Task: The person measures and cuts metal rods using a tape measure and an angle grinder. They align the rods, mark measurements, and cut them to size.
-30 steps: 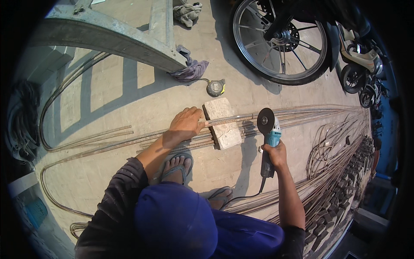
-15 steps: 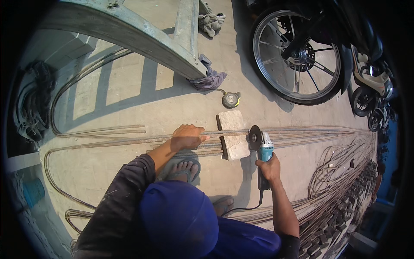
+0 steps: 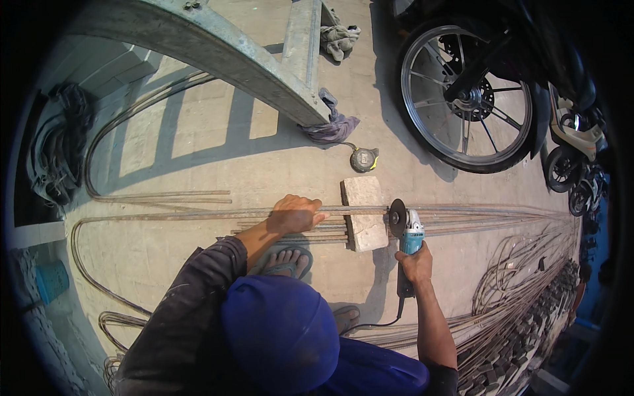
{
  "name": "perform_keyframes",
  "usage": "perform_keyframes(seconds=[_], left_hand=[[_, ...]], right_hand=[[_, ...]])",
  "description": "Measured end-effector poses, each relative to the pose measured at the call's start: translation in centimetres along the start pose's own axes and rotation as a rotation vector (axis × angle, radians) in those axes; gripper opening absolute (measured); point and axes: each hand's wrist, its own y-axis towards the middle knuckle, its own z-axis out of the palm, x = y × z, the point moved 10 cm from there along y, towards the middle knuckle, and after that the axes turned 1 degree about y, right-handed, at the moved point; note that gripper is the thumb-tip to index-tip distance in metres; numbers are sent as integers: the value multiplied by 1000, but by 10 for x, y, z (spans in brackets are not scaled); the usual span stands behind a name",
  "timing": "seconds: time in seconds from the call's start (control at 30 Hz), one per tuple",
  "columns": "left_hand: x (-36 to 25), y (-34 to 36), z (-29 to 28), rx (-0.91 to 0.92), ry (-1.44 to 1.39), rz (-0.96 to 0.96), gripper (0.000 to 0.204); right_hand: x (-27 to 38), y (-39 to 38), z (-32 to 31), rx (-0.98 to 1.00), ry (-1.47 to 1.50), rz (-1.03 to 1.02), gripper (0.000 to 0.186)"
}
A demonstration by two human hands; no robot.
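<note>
My left hand (image 3: 295, 214) is closed around long thin steel rods (image 3: 251, 214), left of a pale stone block (image 3: 367, 228). The rods lie across the block. My right hand (image 3: 416, 263) grips the teal and black body of an angle grinder (image 3: 412, 243), to the right of the block. Its dark cutting disc (image 3: 397, 218) stands upright at the rods, just past the block's right edge. Whether the disc touches them or spins, I cannot tell. More rods (image 3: 310, 232) run below the held ones, ending or passing under the block.
A round tape measure (image 3: 364, 160) lies beyond the block. A metal ladder-like frame (image 3: 264, 79) stands on a purple rag (image 3: 330, 127). At the far right is a motorcycle wheel (image 3: 467, 99). The grinder's cord (image 3: 373, 325) trails past my sandalled feet (image 3: 285, 261). Bent rods (image 3: 508, 264) lie at right.
The whole scene has shifted slightly right and down in the picture. Against the block, my hands, the rods and the grinder hold nearly the same places.
</note>
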Motion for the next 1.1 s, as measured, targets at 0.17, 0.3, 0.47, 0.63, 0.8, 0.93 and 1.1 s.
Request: perform_keyframes(seconds=[0.17,0.3,0.47,0.63,0.8,0.93,1.1], left_hand=[[3,2,3,9,-9,7,47],[5,4,6,14,-22,-7,49],[7,3,8,-15,-11,-6,48],[6,4,8,-40,-4,24,44],[6,4,8,-6,-8,9,45],[7,6,10,39,-5,-12,46],[7,4,8,34,-23,-9,47]], right_hand=[[0,1,1,-1,14,-15,61],[-2,1,2,-6,-17,-4,60],[-5,0,3,0,-21,34,61],[-3,1,3,-8,-58,19,63],[-4,3,5,6,-23,10,64],[-4,4,5,0,-24,18,63],[-2,1,5,12,-17,18,62]])
